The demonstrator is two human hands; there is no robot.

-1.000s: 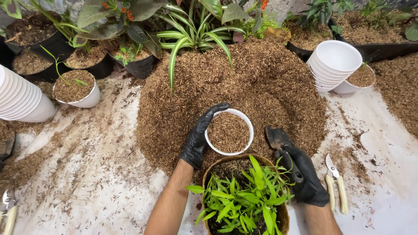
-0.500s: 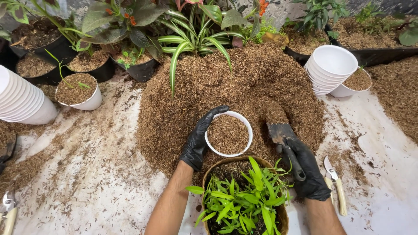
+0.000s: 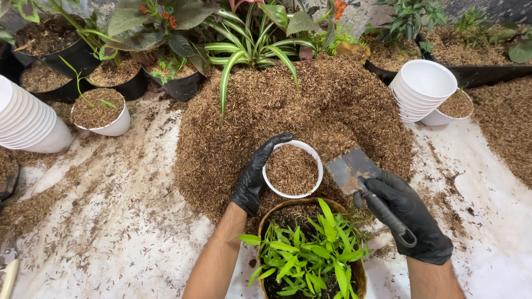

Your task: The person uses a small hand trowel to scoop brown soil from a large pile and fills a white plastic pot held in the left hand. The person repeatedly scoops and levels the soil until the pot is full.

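The step in hand looked to be the filling of a small white pot with brown husk-like potting mix; the pot sat on the near slope of the big mound of mix, just beyond a brown pot of green seedlings at the bottom edge of the view, and it was already close to brimful. The left hand, in a black glove, was curled around the pot's left side, thumb over the far rim and fingers against the wall, grasping it and holding it roughly level; the forearm came up from the lower edge, bare below the glove. The right hand, also gloved in black, was clenched around the handle of a small metal trowel; the blade pointed up and left, touching or nearly touching the pot's right rim, with a heap of mix resting on its far end (how much of it lay on the blade and how much belonged to the mound behind could not be told). The next move, judged from this, called for a gentle tilt of the blade over the rim, with the left hand bracing the pot so that it would not tip on the loose slope; the little room left suggested a small load and a slow pour.
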